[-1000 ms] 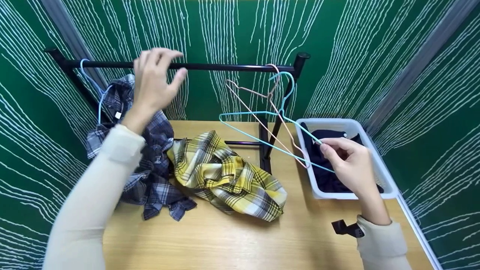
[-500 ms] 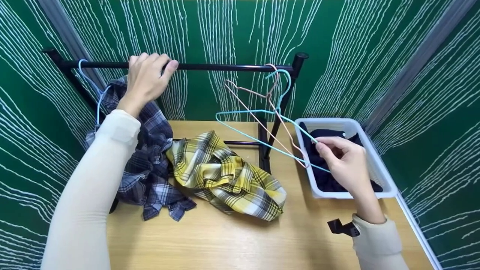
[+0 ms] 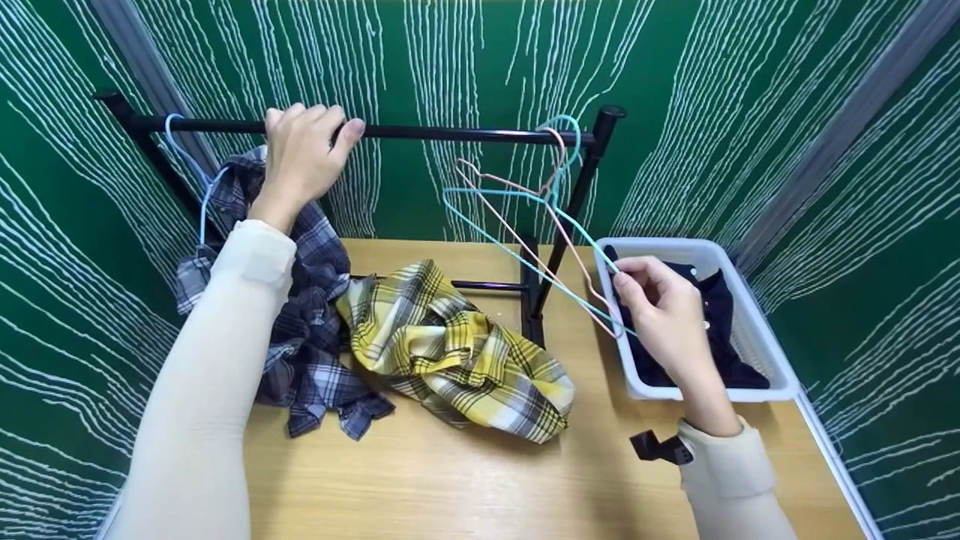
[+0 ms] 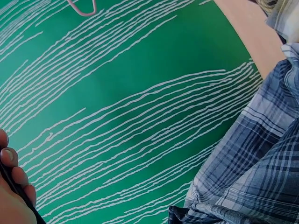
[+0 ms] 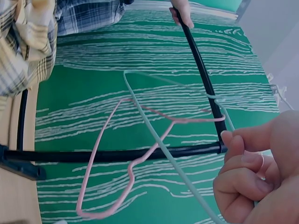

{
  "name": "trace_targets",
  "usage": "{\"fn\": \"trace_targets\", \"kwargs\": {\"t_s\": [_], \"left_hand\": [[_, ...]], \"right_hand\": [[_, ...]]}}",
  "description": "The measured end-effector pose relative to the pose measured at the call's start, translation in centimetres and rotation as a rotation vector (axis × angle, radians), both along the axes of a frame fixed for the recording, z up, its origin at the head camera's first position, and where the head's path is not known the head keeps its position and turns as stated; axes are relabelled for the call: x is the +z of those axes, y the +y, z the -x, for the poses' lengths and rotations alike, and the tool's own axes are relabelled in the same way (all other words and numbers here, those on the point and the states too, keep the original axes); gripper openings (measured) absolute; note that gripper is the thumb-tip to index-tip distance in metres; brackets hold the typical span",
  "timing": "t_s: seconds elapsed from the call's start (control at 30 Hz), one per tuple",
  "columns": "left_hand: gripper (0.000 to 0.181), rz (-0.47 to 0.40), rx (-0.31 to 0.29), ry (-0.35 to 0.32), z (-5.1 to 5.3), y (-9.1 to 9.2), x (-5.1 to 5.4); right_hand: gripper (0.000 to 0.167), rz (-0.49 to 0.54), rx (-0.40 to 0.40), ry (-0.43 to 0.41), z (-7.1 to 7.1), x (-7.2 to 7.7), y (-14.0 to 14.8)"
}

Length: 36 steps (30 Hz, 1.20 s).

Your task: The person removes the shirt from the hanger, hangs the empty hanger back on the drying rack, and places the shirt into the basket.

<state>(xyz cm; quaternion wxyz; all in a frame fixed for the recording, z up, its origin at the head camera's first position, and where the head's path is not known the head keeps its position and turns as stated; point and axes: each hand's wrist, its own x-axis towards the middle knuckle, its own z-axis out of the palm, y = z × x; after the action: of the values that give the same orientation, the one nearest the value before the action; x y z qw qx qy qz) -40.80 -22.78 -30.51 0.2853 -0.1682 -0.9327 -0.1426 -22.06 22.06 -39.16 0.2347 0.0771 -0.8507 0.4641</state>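
My left hand (image 3: 304,154) grips the black rail (image 3: 450,134) of a clothes rack, its fingers curled round the bar. In the left wrist view, only fingertips (image 4: 19,175) and a piece of bar show at the edge. My right hand (image 3: 667,319) pinches one sloping arm of a turquoise hanger (image 3: 491,192). The turquoise hook is up at the rail's right end; whether it rests on the bar I cannot tell. Beside it a bare pink hanger (image 3: 510,183) hangs on the rail. A dark plaid shirt (image 3: 322,259) hangs askew from a blue hanger (image 3: 202,217) at the left.
A crumpled yellow plaid shirt (image 3: 457,352) lies on the wooden table (image 3: 450,487). At the right stands a white basket (image 3: 784,382) with dark clothing (image 3: 720,315) inside. The rack's upright (image 3: 577,195) is close to both hangers. Green walls with white streaks (image 3: 847,225) enclose the table.
My left hand has come down onto the rail and closed round it. My right hand has moved slightly left and up, raising the turquoise hanger's hook to the rail.
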Motion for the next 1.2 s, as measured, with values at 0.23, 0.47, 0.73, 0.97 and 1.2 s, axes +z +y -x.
{"fn": "trace_targets", "kwargs": {"t_s": [0.23,0.47,0.73,0.97,1.2], "left_hand": [[0.060,-0.005,0.000,0.019,0.1,0.1,0.1],[0.061,-0.009,0.002,0.014,0.1,0.3,0.2],[0.060,-0.022,0.004,0.015,0.0,0.2,0.0],[0.060,-0.021,0.001,0.007,0.0,0.1,-0.1],[0.059,-0.024,0.000,0.012,0.0,0.1,-0.1]], "right_hand": [[0.015,0.040,0.008,-0.023,1.2,0.6,-1.2],[0.016,0.065,0.014,-0.060,3.0,0.8,-2.6],[0.015,0.089,0.019,-0.091,4.8,0.7,-4.2],[0.015,0.112,0.004,-0.109,5.1,-0.3,-5.2],[0.017,0.141,-0.018,-0.116,5.2,-1.7,-5.7]]}}
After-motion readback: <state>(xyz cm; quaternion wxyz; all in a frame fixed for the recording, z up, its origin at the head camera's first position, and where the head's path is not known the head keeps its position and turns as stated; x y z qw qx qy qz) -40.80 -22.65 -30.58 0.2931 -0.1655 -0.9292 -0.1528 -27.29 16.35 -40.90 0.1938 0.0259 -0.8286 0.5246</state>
